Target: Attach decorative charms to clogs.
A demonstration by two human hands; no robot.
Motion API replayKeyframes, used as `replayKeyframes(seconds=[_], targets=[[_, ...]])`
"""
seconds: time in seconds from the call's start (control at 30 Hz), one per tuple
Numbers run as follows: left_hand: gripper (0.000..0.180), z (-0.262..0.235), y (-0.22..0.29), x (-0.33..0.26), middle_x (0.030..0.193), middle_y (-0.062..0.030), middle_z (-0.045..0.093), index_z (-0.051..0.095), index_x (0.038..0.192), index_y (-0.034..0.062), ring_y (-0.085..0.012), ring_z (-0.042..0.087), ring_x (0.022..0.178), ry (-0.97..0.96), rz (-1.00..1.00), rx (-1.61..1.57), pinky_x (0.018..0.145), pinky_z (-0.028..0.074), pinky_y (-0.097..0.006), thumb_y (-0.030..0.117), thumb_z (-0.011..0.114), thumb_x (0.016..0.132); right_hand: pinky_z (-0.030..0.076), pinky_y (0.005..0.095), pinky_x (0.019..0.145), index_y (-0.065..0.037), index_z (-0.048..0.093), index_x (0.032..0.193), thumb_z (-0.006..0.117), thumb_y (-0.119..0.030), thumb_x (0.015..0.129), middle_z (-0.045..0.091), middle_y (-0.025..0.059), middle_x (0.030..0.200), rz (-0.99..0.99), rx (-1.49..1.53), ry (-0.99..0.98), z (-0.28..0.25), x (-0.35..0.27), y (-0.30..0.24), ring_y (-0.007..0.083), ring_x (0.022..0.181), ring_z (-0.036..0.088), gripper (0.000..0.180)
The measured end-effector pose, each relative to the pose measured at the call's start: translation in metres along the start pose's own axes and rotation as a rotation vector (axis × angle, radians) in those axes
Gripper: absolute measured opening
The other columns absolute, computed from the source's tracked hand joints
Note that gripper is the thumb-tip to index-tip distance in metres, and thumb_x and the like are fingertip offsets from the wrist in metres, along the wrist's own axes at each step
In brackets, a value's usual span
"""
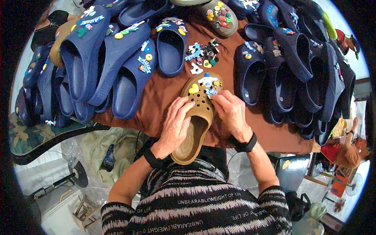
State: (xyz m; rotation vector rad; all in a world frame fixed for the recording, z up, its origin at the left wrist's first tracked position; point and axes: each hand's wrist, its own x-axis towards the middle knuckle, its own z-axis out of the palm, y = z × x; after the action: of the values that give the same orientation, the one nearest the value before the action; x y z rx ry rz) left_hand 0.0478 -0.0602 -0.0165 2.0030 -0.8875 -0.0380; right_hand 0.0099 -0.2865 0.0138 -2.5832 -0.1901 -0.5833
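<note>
Mid-frame, your left hand point(177, 124) clamps the tan clog point(196, 117) on the worktop point(156, 94); your right hand point(231, 112) pinches a charm point(210, 92) at its toe.

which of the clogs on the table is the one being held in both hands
The tan-brown clog in the middle, gripped by the left hand and right hand. It bears a yellow heart charm; the clogs piled on either side are navy.
</note>
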Motion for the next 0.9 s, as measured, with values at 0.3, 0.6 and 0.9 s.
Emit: replayKeyframes(seconds=[0.3, 0.6, 0.9], targets=[[0.048, 0.0, 0.001, 0.0, 0.147, -0.0199, 0.044, 0.05, 0.139, 0.0036, -0.0398, 0.04, 0.14, 0.004, -0.008, -0.006, 0.118, 0.033, -0.047, -0.003, 0.056, 0.092, 0.051, 0.0405, 0.074, -0.008, 0.066, 0.098, 0.062, -0.011, 0.082, 0.062, 0.0081, 0.09, -0.204, -0.065, -0.224, -0.01, 0.014, 0.013, 0.0293, 0.085, 0.064, 0.017], [0.046, 0.0, 0.001, 0.001, 0.147, -0.0203, 0.043, 0.051, 0.138, 0.0029, -0.0407, 0.04, 0.14, 0.0, -0.014, -0.015, 0.119, 0.032, -0.048, -0.002, 0.055, 0.093, 0.047, 0.0382, 0.085, -0.008, 0.068, 0.104, 0.06, -0.013, 0.083, 0.062, 0.0066, 0.099, -0.336, -0.097, -0.441, -0.025, 0.024, 0.016, 0.024, 0.102, 0.061, 0.023], [0.045, -0.002, 0.001, 0.004, 0.148, -0.0198, 0.044, 0.051, 0.138, 0.0026, -0.0414, 0.038, 0.142, -0.013, -0.031, 0.014, 0.119, 0.031, -0.049, -0.001, 0.054, 0.093, 0.045, 0.0398, 0.092, -0.008, 0.071, 0.095, 0.06, -0.015, 0.083, 0.059, 0.0066, 0.097, -0.431, -0.287, -0.563, -0.019, 0.035, 0.006, 0.0242, 0.101, 0.058, 0.017]])
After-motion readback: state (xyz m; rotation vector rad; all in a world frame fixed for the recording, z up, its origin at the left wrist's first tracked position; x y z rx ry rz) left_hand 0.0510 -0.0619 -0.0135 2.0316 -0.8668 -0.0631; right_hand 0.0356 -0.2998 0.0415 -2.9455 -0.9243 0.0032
